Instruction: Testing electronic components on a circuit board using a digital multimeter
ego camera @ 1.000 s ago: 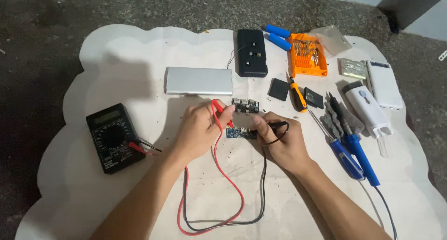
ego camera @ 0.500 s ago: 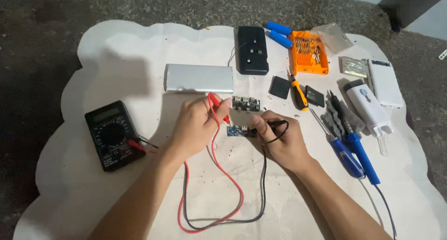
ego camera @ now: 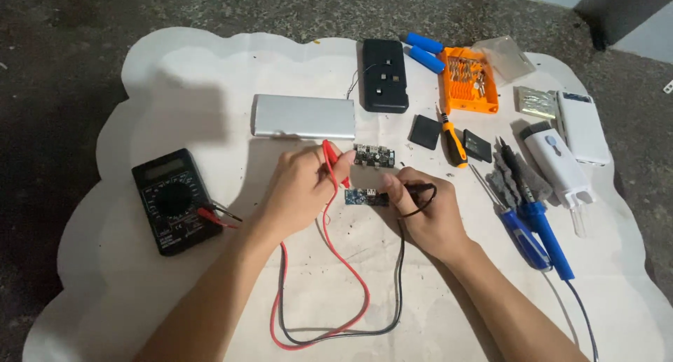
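White mat [ego camera: 175, 74], spread to keep parts off the rough floor. Multimeter [ego camera: 172, 200], within view for reading. Left hand [ego camera: 301, 190] pinching red probe [ego camera: 329, 158]; right hand [ego camera: 420, 211] pinching black probe [ego camera: 413, 191], tips angled onto small blue circuit board [ego camera: 363, 196] between them.

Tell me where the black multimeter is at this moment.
In the head view, the black multimeter lies on the left side of the white mat, beyond the person's left hand and below-left of the silver metal case.
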